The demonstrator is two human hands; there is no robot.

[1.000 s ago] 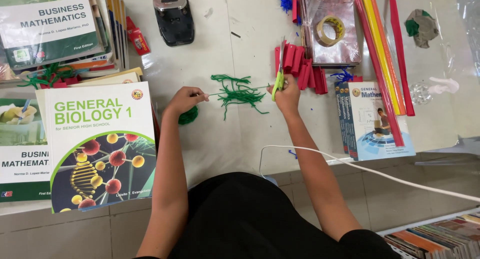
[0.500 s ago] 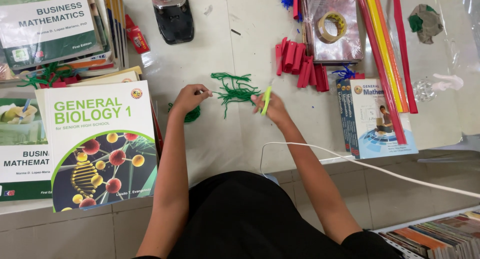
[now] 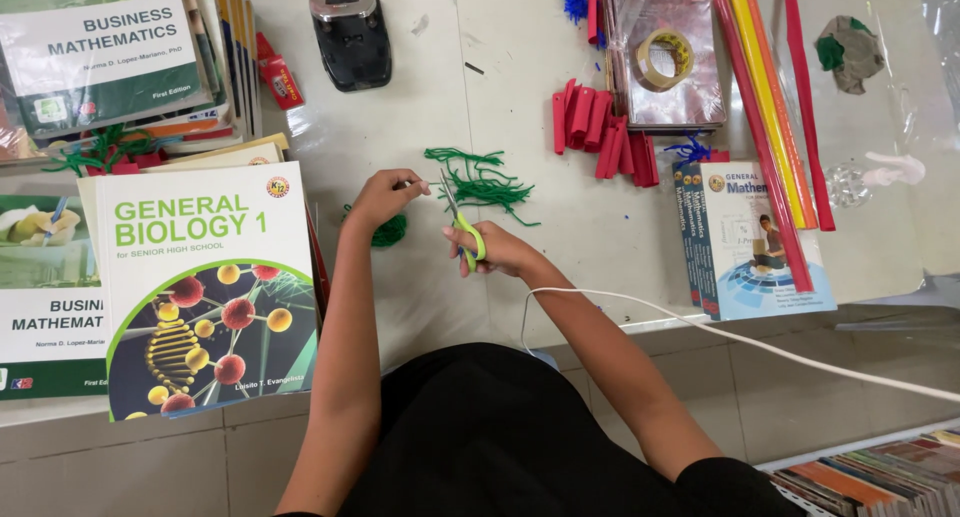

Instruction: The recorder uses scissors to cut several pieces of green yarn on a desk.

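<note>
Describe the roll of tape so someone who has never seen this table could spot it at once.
Start at the white table and look to its far right, beside the long red and yellow rolled sheets. There a stack of shiny plastic-wrapped packs lies, and the tape roll rests flat on top. It is the only ring there: tan, with an open middle.

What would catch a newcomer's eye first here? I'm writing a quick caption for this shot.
Mid-table, the right hand works green-handled scissors toward a strand of green yarn pinched by the left hand, beside a pile of cut green yarn pieces. At left lies a big white-and-green textbook; red folded paper strips sit beyond.
</note>
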